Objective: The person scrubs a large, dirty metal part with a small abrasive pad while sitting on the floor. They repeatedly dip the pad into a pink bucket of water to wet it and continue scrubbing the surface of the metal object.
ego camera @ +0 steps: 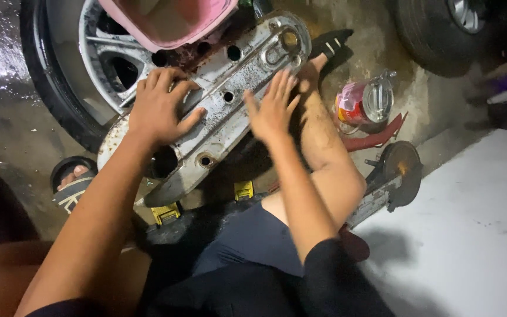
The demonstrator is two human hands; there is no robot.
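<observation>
Nearest the camera: dark shorts and a bare right knee, shin (318, 141) running up just right of the right hand.

Left hand (161, 105): palm down on the rusty metal panel (230, 88), fingers bent and spread, thumb splayed to the right. It presses flat on the surface; nothing is enclosed in it.

Right hand (272, 108): blurred, fingers straight and fanned, palm facing down onto the same panel, just right of the left hand. Open, nothing held. Blur makes it hard to tell if it rests fully on the metal or only at the fingertips.

The panel is a long, pitted, grey-white stamped plate with several round holes. It lies diagonally under both hands, low end below the left wrist, high end beyond the right fingertips.

Below the hands, under the panel's low edge: two yellow clips (166, 212) on a dark base.

Left of the left forearm: a sandalled foot (71, 183) on wet concrete floor (7, 129).

Right of the right hand: a red-and-clear lidded jar (364, 103), a red curved part (377, 138) below it, then an angle grinder (395, 176) with its disc lying by the white surface (476, 229).

Beyond the left fingers: an alloy wheel with tyre (77, 64), a pink plastic tub (168, 20) sitting on it.

Beyond the right fingers: a black sandal (333, 44) at the shin's far end. Far right: another tyre (435, 29).
</observation>
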